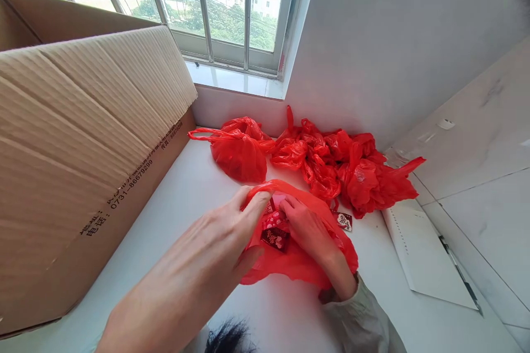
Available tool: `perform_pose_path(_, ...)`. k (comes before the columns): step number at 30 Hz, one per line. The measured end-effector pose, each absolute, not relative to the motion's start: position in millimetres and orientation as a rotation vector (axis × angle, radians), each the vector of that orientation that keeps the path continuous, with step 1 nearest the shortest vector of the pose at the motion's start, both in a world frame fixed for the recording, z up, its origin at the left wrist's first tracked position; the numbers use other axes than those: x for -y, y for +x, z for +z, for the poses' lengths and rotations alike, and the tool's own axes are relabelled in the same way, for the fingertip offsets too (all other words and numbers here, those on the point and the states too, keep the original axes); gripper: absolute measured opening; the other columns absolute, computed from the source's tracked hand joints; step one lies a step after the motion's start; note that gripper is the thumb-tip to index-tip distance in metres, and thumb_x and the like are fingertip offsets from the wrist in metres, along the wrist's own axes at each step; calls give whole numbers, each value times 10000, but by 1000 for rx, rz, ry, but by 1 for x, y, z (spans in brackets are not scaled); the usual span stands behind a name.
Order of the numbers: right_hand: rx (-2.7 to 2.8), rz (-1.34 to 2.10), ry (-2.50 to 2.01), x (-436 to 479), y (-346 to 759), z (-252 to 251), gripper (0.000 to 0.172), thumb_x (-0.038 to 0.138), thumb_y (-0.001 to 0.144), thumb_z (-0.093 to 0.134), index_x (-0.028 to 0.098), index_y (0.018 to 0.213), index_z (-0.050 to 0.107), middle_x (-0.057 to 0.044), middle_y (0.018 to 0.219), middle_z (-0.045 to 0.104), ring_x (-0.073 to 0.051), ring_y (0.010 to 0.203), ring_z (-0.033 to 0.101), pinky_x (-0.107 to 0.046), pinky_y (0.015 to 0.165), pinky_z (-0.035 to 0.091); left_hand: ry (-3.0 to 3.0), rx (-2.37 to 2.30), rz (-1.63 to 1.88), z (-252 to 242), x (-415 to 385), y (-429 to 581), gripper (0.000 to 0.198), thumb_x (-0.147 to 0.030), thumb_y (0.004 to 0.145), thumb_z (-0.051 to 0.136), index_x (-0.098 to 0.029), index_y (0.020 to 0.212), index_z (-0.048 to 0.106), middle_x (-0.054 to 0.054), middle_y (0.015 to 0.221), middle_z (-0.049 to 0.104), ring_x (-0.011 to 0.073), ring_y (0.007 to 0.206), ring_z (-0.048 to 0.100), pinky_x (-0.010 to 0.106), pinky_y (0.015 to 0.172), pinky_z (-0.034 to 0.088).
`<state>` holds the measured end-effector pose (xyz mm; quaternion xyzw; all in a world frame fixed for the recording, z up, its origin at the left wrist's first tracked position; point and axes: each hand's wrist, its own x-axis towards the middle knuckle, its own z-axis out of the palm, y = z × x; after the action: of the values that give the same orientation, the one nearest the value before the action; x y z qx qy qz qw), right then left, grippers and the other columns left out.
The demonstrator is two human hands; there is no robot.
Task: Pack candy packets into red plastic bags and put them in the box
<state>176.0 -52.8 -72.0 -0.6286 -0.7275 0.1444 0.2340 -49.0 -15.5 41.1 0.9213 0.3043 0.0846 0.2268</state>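
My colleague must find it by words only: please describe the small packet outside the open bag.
Along the grey wall sit bunched red plastic bags. In front of their right half, a dark red packet lies on the white table. Unlike the packets inside the open bag, it lies alone.

My only view looked out from my head, forward and down, close above my left hand (pixel 219 234) and right hand (pixel 304 226) near mid-frame, taking in the white counter (pixel 186 187) and reaching up to the window (pixel 229 3) beyond.

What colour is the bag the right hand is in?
The bag is red, seen best in the head view.
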Motion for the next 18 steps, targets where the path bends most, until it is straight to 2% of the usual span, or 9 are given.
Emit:
perform_pose_path(3, 2069, 429, -1814, 54, 176, -76, 430, 119, 937, 419, 193, 1356, 484, -116, 1306, 587, -237, 1185, 562, -422, 1032, 460, 2525, -769, 256, 42, 15, -52, 595, -174, 914, 527, -336, 1459, 351, 39, 1456, 474, 216, 1253, 547, 260, 961, 517)
perform_pose_path(5, 2127, 448, -1809, 54, 173, -74, 492, 87, 896, 463, 187, 1377, 475, -122, 1349, 562, -253, 1235, 533, -428, 1057, 440, 2519, -753, 268, 43, 15, -52, 604, -173, 908, 531, -340, 1462, 357, 40, 1436, 498, 233, 1271, 535, 277, 973, 518)
perform_pose_path(9, 2093, 484, -1747, 49, 165, -71, 354, 101, 947, 439, 217, 1250, 581, -80, 1259, 622, -223, 1128, 599, -368, 991, 478, 2548, -755, 273, 41, 16, -54, 578, -185, 897, 546, -336, 1438, 406, 37, 1406, 529, 249, 1310, 504, 291, 993, 514)
perform_pose_path(12, 2022, 489, -1738, 47, 163, -71, 289, 118, 970, 437, 218, 1168, 621, -51, 1193, 663, -207, 1078, 625, -344, 987, 473, 2571, -737, 323, 39, 17, -55, 521, -167, 883, 549, -328, 1374, 483, 28, 1334, 581, 241, 1258, 550, 278, 956, 527)
perform_pose_path(15, 1975, 482, -1731, 49, 165, -65, 317, 105, 971, 423, 231, 1189, 615, -36, 1233, 657, -191, 1117, 614, -321, 997, 462, 2563, -706, 378, 39, 18, -55, 448, -119, 890, 500, -314, 1291, 543, 20, 1263, 618, 214, 1159, 612, 264, 909, 532)
perform_pose_path(18, 2025, 477, -1711, 55, 167, -54, 381, 98, 962, 427, 250, 1278, 577, -39, 1290, 630, -188, 1132, 601, -315, 963, 467, 2558, -741, 379, 40, 21, -57, 437, -113, 913, 491, -301, 1307, 512, 29, 1233, 626, 194, 1087, 639, 257, 888, 525)
